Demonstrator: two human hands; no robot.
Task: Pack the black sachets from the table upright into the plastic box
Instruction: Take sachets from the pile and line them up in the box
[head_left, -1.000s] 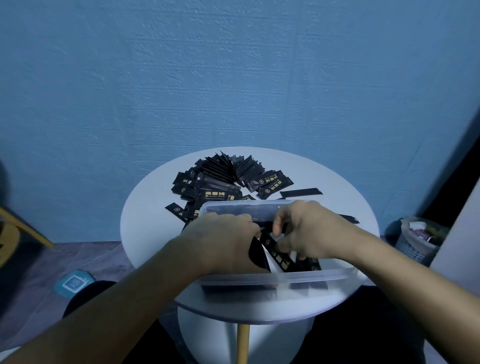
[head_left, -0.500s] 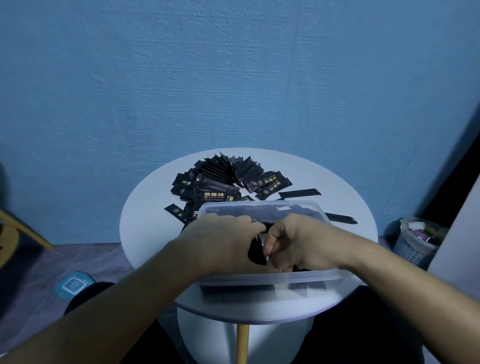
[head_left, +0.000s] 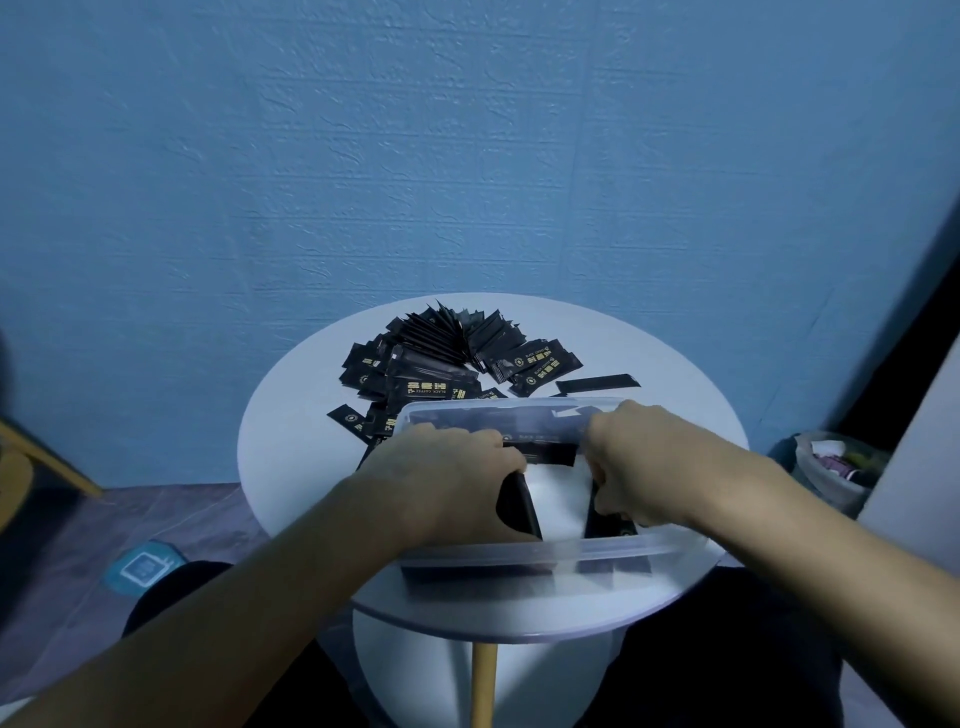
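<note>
— At the near edge of the tabletop we have the plastic box, its long side running left to right, and both our hands are down inside it.

— What are we gripping?

— Our left hand curls round the left bundle of black sachets, and our right hand clenches the right bundle. Both bundles stand on end, long axis up, their tops seeming to lean apart.

— And between them?

— We see a bare wedge of box floor. Behind it the back sachet lies along the far wall, long axis left to right.

— And outside the box?

— The loose pile fans out just beyond the far rim. One stray sachet lies flat to its right, pointing left-right. We have bare tabletop on either side of the box.
</note>
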